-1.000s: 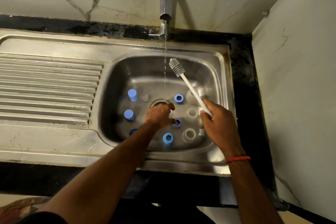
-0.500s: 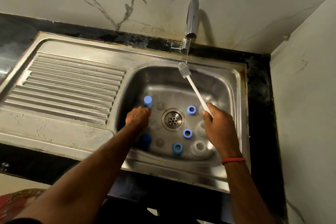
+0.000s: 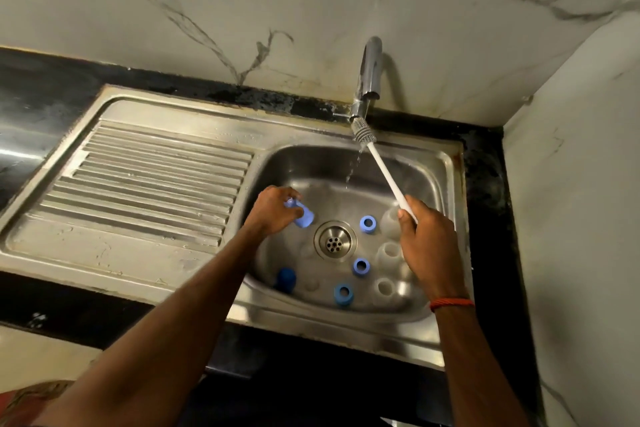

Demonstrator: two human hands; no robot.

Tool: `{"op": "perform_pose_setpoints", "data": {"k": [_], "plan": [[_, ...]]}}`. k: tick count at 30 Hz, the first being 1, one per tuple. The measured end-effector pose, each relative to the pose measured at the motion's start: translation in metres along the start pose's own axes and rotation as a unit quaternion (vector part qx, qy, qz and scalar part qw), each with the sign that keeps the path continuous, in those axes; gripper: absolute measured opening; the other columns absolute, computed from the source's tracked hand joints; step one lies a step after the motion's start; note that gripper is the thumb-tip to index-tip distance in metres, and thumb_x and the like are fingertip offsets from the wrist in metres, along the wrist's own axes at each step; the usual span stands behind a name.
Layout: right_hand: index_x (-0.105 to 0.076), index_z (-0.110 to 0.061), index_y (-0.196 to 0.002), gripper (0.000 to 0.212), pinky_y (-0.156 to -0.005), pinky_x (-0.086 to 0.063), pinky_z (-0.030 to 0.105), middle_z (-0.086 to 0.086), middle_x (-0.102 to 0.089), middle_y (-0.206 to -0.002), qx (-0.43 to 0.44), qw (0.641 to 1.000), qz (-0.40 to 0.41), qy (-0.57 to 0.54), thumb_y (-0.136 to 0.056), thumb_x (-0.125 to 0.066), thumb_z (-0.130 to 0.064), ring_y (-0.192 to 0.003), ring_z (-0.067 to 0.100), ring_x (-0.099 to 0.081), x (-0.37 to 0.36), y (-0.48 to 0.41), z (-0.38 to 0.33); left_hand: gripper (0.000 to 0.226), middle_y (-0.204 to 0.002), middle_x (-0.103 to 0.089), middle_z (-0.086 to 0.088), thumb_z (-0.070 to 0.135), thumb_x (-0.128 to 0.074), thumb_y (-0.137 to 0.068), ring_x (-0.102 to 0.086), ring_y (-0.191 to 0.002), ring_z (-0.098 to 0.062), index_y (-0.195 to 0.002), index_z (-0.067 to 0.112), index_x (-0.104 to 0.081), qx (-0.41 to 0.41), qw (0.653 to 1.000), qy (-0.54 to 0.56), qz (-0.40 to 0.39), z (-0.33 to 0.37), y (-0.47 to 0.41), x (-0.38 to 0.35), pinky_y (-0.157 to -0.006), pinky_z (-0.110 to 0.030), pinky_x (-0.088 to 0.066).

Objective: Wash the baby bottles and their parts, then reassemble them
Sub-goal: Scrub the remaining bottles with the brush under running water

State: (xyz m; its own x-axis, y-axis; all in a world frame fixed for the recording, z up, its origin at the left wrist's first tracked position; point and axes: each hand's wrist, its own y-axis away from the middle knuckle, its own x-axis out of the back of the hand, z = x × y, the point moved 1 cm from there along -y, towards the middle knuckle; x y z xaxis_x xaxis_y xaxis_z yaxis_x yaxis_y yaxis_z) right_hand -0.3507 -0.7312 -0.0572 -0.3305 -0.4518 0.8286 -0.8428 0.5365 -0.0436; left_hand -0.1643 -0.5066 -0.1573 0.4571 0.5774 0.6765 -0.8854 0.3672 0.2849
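My left hand (image 3: 273,215) has lifted a blue cap (image 3: 303,215) and grips it just left of the drain (image 3: 335,241). My right hand (image 3: 427,246) grips the brush (image 3: 384,170), right of the drain.

— Where can a hand get down into the basin (image 3: 304,163)?
— Only a strip of floor just above the drain (image 3: 335,241), mid-frame. Three blue rings (image 3: 361,266) stand right of and below it, clear bottles (image 3: 391,250) crowd the right wall, and a dark blue cap (image 3: 286,279) sits lower left.
— And from above?
— The brush (image 3: 384,173) slants from the right hand (image 3: 426,236) up to the tap (image 3: 369,80), with the water stream (image 3: 353,166) beside it. The left hand (image 3: 273,211), gripping a pale blue cap (image 3: 302,214), blocks the basin's upper left. The ribbed drainboard (image 3: 156,184), frame left, lies free.
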Motion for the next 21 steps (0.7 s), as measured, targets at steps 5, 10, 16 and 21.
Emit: {"op": "perform_pose_setpoints", "data": {"k": [5,10,16,21], "plan": [[-0.068,-0.020,-0.116,0.022,-0.060,-0.045,0.023,-0.005,-0.064,-0.075,0.004,0.999,-0.012,-0.031,-0.099,-0.055,-0.025,-0.066,0.008,-0.058,0.027,0.005,-0.018,0.027,-0.096,-0.067,-0.012,0.006,-0.057,-0.090,-0.058,-0.074,-0.018,-0.112,0.014,-0.070,0.066,0.889,0.453,-0.023,0.037,0.014,0.030,-0.065,-0.027,-0.047],[-0.072,-0.025,-0.114,0.021,-0.063,-0.042,0.007,-0.018,-0.065,-0.075,0.044,0.991,-0.082,-0.096,-0.096,-0.062,-0.024,-0.073,-0.012,-0.061,0.034,0.020,-0.046,0.034,-0.103,-0.066,-0.011,0.014,-0.040,-0.095,-0.062,-0.081,-0.020,-0.114,0.015,-0.068,0.096,0.767,0.631,-0.064,0.054,0.025,0.049,-0.063,-0.027,-0.049],[-0.067,-0.029,-0.097,0.015,-0.064,-0.048,0.026,-0.008,-0.065,-0.075,0.086,0.991,-0.101,-0.025,-0.100,-0.052,-0.031,-0.068,0.003,-0.060,0.013,0.031,-0.078,0.038,-0.111,-0.067,-0.021,0.029,-0.040,-0.102,-0.065,-0.099,-0.034,-0.123,0.006,-0.062,0.109,0.646,0.751,-0.081,0.077,0.042,0.050,-0.078,-0.047,-0.059],[-0.060,-0.022,-0.094,0.018,-0.056,-0.043,0.020,-0.005,-0.057,-0.069,0.121,0.986,-0.112,0.002,-0.103,-0.046,-0.029,-0.059,0.005,-0.053,0.006,0.042,-0.100,0.034,-0.100,-0.063,-0.016,0.032,-0.044,-0.101,-0.061,-0.088,-0.027,-0.117,0.007,-0.061,0.127,0.625,0.770,-0.009,0.083,0.039,0.059,-0.075,-0.040,-0.052]]}}
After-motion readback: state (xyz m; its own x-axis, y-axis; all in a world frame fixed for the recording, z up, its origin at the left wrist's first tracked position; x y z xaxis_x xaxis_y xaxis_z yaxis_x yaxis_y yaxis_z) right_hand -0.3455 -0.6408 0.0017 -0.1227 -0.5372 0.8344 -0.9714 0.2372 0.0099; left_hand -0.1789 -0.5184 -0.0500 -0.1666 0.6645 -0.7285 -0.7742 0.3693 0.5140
